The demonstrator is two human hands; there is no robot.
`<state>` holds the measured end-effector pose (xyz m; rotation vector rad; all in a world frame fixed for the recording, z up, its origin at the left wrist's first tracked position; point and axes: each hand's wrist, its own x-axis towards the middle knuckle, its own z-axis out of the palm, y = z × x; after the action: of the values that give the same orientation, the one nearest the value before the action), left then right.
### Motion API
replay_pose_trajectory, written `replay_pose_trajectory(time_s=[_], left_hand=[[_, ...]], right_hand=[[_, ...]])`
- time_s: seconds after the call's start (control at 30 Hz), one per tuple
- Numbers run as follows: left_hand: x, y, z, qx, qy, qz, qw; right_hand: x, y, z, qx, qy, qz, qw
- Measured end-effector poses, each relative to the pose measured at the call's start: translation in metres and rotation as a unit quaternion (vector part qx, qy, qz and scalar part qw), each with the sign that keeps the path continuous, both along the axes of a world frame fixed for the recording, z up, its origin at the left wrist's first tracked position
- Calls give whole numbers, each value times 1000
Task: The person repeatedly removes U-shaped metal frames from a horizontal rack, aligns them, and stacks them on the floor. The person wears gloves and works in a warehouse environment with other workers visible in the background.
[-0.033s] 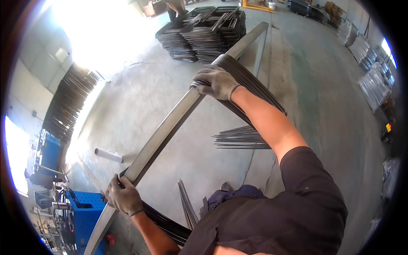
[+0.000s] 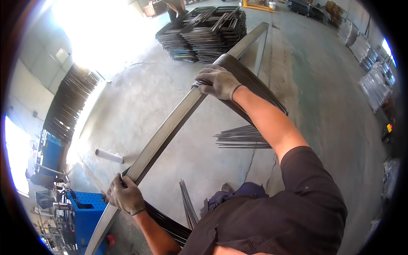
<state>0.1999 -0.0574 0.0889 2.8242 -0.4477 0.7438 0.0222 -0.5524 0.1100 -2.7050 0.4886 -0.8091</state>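
Note:
A long grey metal beam (image 2: 163, 129) runs slantwise from lower left to upper right in front of me. Thin dark metal rods (image 2: 250, 80), bent into frame shapes, hang over its upper part in a packed row. My right hand (image 2: 220, 83), in a grey knit glove, is closed round some bent rods at the beam, just nearer than that row. Lower down, my gloved left hand (image 2: 126, 196) curls over the beam onto another group of dark rods (image 2: 168, 223). Its fingertips are partly hidden, as are the rod parts under both palms.
Stacks of dark rod frames (image 2: 208, 36) stand on the floor ahead, a person (image 2: 175, 7) beside them. Loose straight rod ends (image 2: 242, 138) show under my right arm. A blue machine (image 2: 87, 216) stands at lower left, near a white tube (image 2: 109, 156). Wrapped bundles (image 2: 376, 85) line the right wall.

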Motion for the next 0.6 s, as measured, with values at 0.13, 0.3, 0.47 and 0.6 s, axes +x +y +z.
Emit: replay_pose_trajectory(time_s=[0.13, 0.3, 0.47, 0.6], left_hand=[[-16, -55, 4, -7, 23, -4, 1000], [-18, -90, 0, -39, -28, -2, 999], [-36, -145, 7, -65, -7, 6, 998], [-55, -214, 9, -44, 0, 16, 999]], right_hand=[[-10, -75, -7, -15, -18, 15, 1000], [-28, -146, -3, -3, -26, 27, 999], [-46, -205, -4, 0, -15, 14, 1000], [-52, -230, -2, 1, -7, 17, 1000]])
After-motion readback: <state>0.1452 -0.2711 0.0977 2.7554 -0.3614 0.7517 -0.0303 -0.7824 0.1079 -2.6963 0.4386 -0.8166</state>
